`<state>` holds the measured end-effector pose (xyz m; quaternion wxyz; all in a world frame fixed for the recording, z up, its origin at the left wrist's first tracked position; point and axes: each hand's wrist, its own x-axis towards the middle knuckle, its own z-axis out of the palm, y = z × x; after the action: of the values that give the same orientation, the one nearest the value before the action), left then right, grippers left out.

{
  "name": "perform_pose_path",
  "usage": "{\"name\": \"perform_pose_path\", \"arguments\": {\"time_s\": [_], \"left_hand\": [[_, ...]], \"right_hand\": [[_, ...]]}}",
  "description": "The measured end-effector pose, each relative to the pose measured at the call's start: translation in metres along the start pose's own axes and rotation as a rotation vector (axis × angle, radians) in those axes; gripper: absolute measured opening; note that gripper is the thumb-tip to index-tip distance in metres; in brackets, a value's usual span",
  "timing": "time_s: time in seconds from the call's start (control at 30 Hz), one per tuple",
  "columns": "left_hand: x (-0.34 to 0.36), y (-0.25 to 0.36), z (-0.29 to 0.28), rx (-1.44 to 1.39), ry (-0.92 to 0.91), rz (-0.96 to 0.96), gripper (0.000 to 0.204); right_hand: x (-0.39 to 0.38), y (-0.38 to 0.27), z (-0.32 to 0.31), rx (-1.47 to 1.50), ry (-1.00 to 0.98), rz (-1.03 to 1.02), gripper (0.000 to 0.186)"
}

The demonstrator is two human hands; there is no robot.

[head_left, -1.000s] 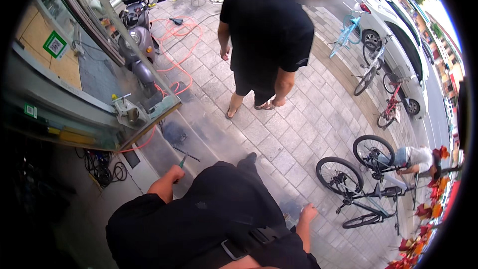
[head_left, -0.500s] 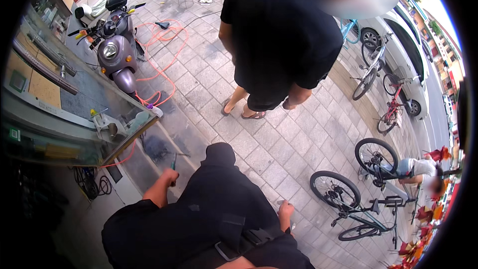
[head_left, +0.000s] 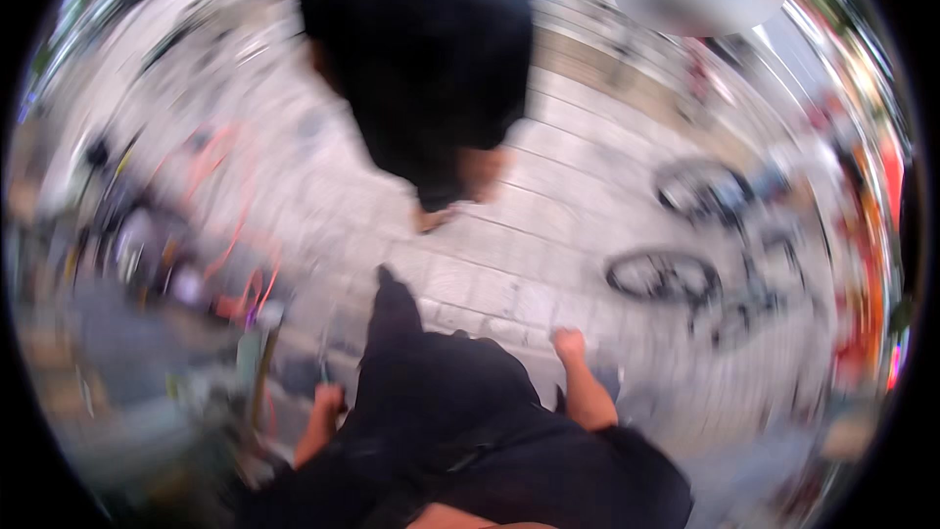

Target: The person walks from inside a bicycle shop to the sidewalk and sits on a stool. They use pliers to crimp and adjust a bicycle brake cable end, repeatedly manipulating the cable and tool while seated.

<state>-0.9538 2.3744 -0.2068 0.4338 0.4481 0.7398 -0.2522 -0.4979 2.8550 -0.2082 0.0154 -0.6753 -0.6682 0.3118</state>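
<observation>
- Two grips of ours in view, both low in the pic & well apart: L grip [head_left: 330, 400] & R grip [head_left: 568, 341].
- L grip: fingers closed round 1 thin tool [head_left: 324, 367]; it sticks up & away from us, just L of our body. Kind of tool can't be told, too blurry.
- R grip: looks curled, held out to the R over the paving [head_left: 548, 186]; can't tell how far shut, or if anything's in it.
- 1 dark-clad leg [head_left: 394, 318] of ours reaches fwd betw. the 2 grips, nearer the L.
- 1 person in black [head_left: 416, 49] stands ahead of us, approx. top centre, apart from both our grips; at least 1 hand [head_left: 482, 174] of theirs shows, hanging low.
- 2 dark bike wheels [head_left: 664, 276] clear enough to count, off to our R, 1 farther out than the other; no. of bikes can't be told thru the smear.
- 1 orange-red hose [head_left: 235, 225] (poss. more) in loops on the ground, far L.
- 1 scooter-like shape [head_left: 147, 245] next to it, badly smeared.
- Red-orange patches [head_left: 862, 264] along the R rim, too blurred to count.
</observation>
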Motion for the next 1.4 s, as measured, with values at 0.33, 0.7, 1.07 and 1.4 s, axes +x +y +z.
{"name": "perform_pose_path", "arguments": {"time_s": [0.33, 0.7, 1.07, 1.4], "left_hand": [[0.147, -0.18, -0.102, -0.433, 0.043, -0.252, 0.015], [0.268, -0.398, -0.268, -0.272, 0.086, -0.06, 0.016], [0.372, -0.541, -0.309, -0.512, 0.007, -0.269, 0.023], [0.416, -0.598, -0.324, -1.213, -0.205, -0.533, 0.017]], "right_hand": [[0.022, -0.129, 0.146, -0.014, -0.049, 0.413, 0.053], [0.101, -0.421, 0.286, -0.09, -0.289, 0.144, 0.052], [0.33, -0.649, 0.48, -0.363, -0.575, -0.175, 0.056], [0.454, -1.082, 0.538, -0.349, -0.354, -0.433, 0.054]]}}
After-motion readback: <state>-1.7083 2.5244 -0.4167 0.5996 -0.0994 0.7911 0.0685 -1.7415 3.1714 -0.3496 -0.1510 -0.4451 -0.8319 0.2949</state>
